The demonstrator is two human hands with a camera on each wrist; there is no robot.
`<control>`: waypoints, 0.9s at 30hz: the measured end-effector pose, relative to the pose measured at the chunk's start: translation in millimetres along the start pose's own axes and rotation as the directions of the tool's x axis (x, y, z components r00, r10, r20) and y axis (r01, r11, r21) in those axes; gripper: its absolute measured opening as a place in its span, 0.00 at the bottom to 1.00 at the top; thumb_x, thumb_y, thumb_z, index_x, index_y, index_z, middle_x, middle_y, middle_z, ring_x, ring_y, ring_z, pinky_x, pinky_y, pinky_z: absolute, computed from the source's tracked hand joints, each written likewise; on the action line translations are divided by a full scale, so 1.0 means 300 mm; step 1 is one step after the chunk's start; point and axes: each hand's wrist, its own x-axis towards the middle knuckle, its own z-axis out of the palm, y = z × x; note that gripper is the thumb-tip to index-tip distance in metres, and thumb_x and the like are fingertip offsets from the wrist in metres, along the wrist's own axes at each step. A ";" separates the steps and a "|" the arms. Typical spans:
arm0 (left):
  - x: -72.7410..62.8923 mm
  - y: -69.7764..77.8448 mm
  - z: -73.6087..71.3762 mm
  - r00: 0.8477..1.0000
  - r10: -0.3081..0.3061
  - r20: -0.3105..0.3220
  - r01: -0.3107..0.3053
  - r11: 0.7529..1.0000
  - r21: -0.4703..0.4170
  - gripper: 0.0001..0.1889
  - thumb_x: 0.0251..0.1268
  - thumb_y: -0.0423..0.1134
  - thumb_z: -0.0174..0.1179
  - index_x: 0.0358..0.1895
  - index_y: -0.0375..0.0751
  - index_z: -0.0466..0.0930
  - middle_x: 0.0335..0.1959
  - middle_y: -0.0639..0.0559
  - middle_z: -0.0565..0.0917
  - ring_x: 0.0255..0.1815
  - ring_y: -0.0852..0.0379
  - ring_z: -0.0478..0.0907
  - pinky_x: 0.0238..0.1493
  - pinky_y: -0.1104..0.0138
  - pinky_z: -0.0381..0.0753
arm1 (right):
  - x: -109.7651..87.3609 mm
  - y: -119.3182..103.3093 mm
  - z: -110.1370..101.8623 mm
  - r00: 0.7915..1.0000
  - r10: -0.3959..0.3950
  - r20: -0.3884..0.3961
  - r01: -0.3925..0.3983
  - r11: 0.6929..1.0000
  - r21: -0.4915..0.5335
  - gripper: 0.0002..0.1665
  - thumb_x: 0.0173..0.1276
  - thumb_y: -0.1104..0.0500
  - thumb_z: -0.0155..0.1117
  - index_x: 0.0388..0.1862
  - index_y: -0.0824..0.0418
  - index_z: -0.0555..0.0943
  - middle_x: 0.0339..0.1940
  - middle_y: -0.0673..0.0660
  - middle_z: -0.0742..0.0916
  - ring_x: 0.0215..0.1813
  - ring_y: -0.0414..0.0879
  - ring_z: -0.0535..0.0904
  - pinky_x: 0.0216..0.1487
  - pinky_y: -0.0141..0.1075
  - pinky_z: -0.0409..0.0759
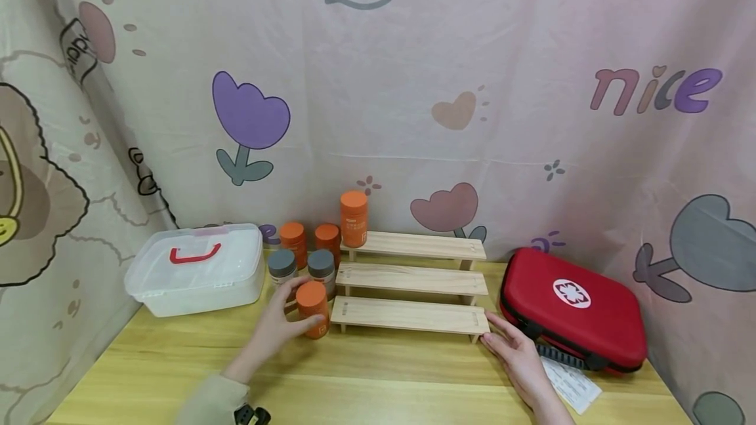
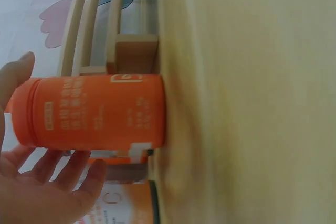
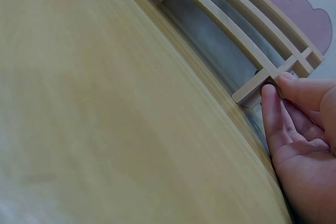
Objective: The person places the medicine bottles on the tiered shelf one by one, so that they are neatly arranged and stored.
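Upright on the pale yellow wooden worktop [image 1: 378, 385] stands an orange cylindrical bottle [image 1: 312, 300], just left of the near step of a pale wooden three-step rack [image 1: 407, 315]. Its cap is the same orange, faint pale lettering covers its side, and a whitish patch shows by the base. The left hand [image 1: 277, 323] curves about it, thumb and fingers spread apart; whether they touch it, I can't tell. The right hand [image 1: 518, 358] pinches the near step's right end. A second orange bottle [image 1: 354, 223] stands at the far step's left end.
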 end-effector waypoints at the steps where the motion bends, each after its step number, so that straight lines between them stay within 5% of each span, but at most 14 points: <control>1: -0.001 -0.006 0.004 1.000 -0.004 -0.006 0.004 1.000 -0.006 0.39 0.48 0.37 0.75 0.65 0.39 0.66 0.59 0.42 0.72 0.59 0.44 0.70 0.56 0.48 0.72 | 0.000 0.000 0.000 1.000 0.005 0.000 -0.005 1.000 0.001 0.36 0.66 0.68 0.61 0.72 0.69 0.61 0.69 0.64 0.64 0.54 0.37 0.78 0.56 0.34 0.75; 15: -0.003 -0.031 0.025 0.997 -0.031 -0.070 0.027 0.998 -0.049 0.33 0.51 0.34 0.73 0.63 0.40 0.71 0.55 0.43 0.76 0.53 0.47 0.73 0.50 0.58 0.78 | 0.002 0.001 -0.005 1.000 0.008 0.005 -0.008 1.000 -0.003 0.36 0.67 0.68 0.60 0.72 0.68 0.61 0.70 0.64 0.63 0.55 0.37 0.77 0.56 0.34 0.75; 27: -0.012 0.053 -0.005 0.996 -0.052 -0.072 0.051 0.998 -0.024 0.33 0.50 0.39 0.74 0.62 0.43 0.72 0.55 0.47 0.76 0.51 0.51 0.74 0.51 0.61 0.77 | 0.004 0.000 -0.001 1.000 0.027 0.005 -0.027 0.999 0.018 0.36 0.67 0.69 0.59 0.72 0.68 0.61 0.71 0.64 0.63 0.55 0.37 0.78 0.56 0.35 0.75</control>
